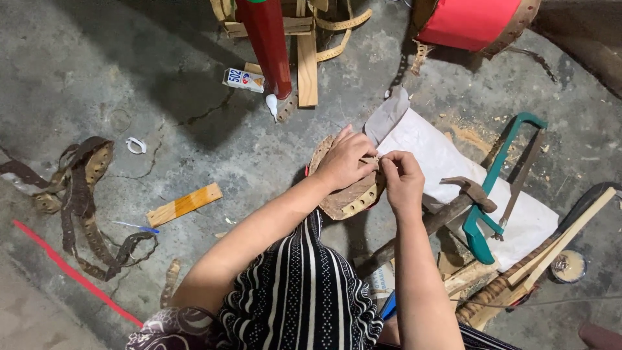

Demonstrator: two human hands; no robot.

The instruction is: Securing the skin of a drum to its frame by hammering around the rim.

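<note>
- Striped black-and-white fabric (301, 291) over our lap fills the near edge, with both forearms reaching out over it.
- Beyond it the cracked concrete floor (162, 84) carries a white sheet (447, 168), a green-framed hacksaw (489, 194) and a hammer (453, 207) lying across that sheet.
- Our worked piece, a curved brown leather strip with punched holes (350, 198), sits between our hands, just above the floor and left of the white sheet; it looks stiff, worn and bent into a ring.
- Our left hand (343, 159) lies curled over the top of the ring, fingers closed on its edge.
- Our right hand (402, 178) is pinched nearly shut at the ring's right rim; we cannot tell whether it grips the leather itself or something thin threaded through it.
- Likely trouble, as we judge it: the springy ring could twist out of the left hand's hold if the right pulls hard, and the pinch could slip off so small a purchase.
- More holed leather straps (84, 194) lie well apart at left, near a small wooden block (184, 204).
</note>
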